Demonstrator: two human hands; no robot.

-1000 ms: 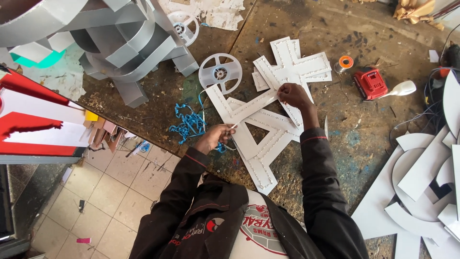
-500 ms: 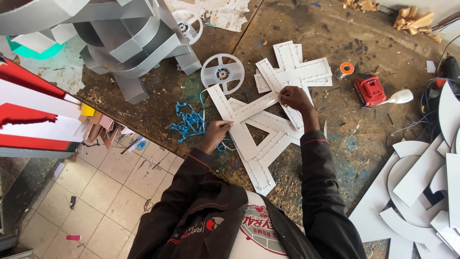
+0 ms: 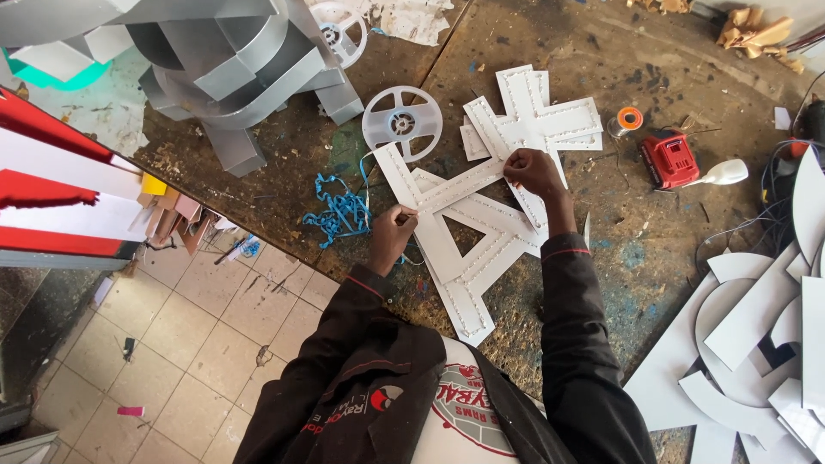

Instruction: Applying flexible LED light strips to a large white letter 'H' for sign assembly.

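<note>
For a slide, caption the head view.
Left hand and right hand press on white letter-shaped panels on a worn workbench.

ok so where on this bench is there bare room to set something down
Bare wood lies between the right hand and the red power-tool battery, and along the top right above the orange tape roll. It is crowded by the left hand: white letter panels, blue cord tangle, white plastic reel. Grey metal letters fill the upper left.

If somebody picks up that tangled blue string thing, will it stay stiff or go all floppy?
Probably floppy: the tangled blue cord lies in loose loops on the worn wooden workbench. It looks thin, so likely light. It may snag, since a strand trails toward the left hand.
</note>
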